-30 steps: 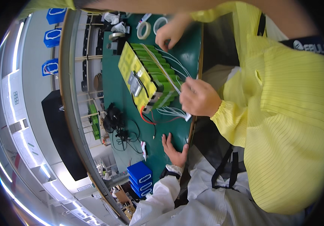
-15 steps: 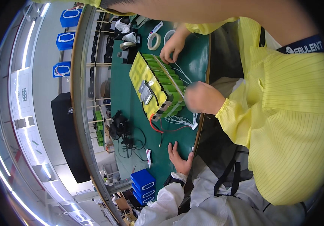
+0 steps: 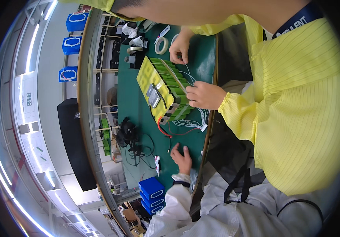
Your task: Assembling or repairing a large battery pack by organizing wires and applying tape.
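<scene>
My left hand (image 3: pixel 183 161), in a white sleeve with a dark band at the wrist, is over the green table mat, fingers apart and slightly bent, holding nothing. Nearest to it lie the red and black leads (image 3: pixel 166 132) of a battery pack (image 3: pixel 174 85). The pack is made of green cylindrical cells with a yellow panel on one face. A small grey module (image 3: pixel 153 96) sits on that panel. Thin white wires run from the pack to a white connector (image 3: pixel 204 127) at the table edge. My right hand is not in view.
A co-worker in yellow handles the white wires with both hands (image 3: pixel 205 96). Tape rolls (image 3: pixel 161 46) lie past the pack. Black cables (image 3: pixel 138 152) tangle on the mat, and blue battery packs (image 3: pixel 152 189) stand near my left forearm. Shelves hold more blue packs (image 3: pixel 70 46).
My left hand has drawn back from lying spread on the mat, shifting slightly left, with its fingers more bent. The co-worker's nearer hand has moved up and left along the wires.
</scene>
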A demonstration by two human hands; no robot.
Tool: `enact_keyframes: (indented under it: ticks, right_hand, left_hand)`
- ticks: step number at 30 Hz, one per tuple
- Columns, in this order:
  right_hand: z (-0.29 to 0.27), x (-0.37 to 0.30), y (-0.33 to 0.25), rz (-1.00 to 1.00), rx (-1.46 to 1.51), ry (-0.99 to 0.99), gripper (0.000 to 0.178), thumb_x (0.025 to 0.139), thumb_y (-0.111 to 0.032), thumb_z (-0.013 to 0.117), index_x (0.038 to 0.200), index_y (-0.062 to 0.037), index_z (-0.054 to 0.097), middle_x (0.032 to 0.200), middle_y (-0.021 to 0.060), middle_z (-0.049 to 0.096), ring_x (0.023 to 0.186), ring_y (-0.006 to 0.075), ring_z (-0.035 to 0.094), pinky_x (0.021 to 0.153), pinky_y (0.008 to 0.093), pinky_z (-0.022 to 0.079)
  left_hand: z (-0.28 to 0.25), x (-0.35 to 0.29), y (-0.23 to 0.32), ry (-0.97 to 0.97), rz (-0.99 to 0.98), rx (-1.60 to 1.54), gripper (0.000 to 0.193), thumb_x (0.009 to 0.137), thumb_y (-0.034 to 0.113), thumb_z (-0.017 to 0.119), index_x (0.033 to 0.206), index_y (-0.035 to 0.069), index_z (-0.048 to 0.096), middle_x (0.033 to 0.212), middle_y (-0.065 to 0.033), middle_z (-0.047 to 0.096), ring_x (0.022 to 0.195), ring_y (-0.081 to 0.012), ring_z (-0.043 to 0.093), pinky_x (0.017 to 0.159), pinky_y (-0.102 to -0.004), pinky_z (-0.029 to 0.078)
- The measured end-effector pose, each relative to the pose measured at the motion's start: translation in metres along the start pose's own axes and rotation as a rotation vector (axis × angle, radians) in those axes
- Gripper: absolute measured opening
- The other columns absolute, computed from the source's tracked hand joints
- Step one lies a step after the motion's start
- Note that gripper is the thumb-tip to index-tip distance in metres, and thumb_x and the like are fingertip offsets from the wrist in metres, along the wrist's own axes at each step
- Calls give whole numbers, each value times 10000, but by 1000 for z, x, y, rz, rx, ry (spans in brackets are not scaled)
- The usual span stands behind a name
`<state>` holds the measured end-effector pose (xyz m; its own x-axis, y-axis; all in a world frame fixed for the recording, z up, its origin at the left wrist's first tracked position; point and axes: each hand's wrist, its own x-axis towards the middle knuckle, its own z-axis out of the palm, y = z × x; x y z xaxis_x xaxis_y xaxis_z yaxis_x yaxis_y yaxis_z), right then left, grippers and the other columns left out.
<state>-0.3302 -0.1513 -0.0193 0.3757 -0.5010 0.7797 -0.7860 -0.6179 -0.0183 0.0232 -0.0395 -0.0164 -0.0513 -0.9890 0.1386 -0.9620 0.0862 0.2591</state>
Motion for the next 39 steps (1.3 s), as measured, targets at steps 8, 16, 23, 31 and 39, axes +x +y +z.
enact_keyframes:
  ticks: [8, 16, 23, 31, 39]
  right_hand:
    - [2, 9, 1, 4, 4, 41, 48, 824, -204, 621, 814, -166, 594, 871, 0, 543, 993, 200, 528, 810, 319, 457]
    - [4, 3, -9, 92, 55, 39, 76, 826, -211, 638, 886, -192, 595, 961, 10, 554, 928, 207, 549, 758, 319, 478]
    - [2, 2, -12, 269, -39, -49, 78, 889, -195, 619, 948, -184, 569, 1029, 5, 518, 826, 134, 556, 736, 277, 475]
    - [-11, -5, -25, 262, 111, 128, 121, 856, -204, 649, 910, -140, 561, 1012, 7, 531, 817, 156, 554, 781, 307, 485]
    - [-14, 6, -37, 177, 27, 111, 115, 779, -184, 680, 739, -196, 573, 775, -10, 553, 798, 191, 554, 783, 315, 495]
  left_hand:
    - [41, 39, 26, 311, -532, 236, 470, 925, 460, 619, 1233, 109, 573, 1257, -171, 534, 1217, -392, 490, 998, -515, 390]
    - [47, 39, 26, 348, -449, 321, 460, 946, 485, 580, 1228, 123, 552, 1253, -159, 550, 1180, -395, 529, 955, -525, 418]
    - [45, 40, 29, 326, -451, 305, 464, 950, 476, 575, 1233, 110, 546, 1262, -162, 547, 1173, -396, 538, 965, -519, 409]
    - [44, 41, 29, 314, -449, 286, 484, 942, 431, 591, 1254, 68, 520, 1245, -175, 546, 1194, -399, 512, 972, -524, 400]
    - [43, 40, 32, 304, -446, 289, 473, 946, 433, 586, 1249, 74, 521, 1244, -178, 548, 1184, -401, 518, 959, -525, 405]
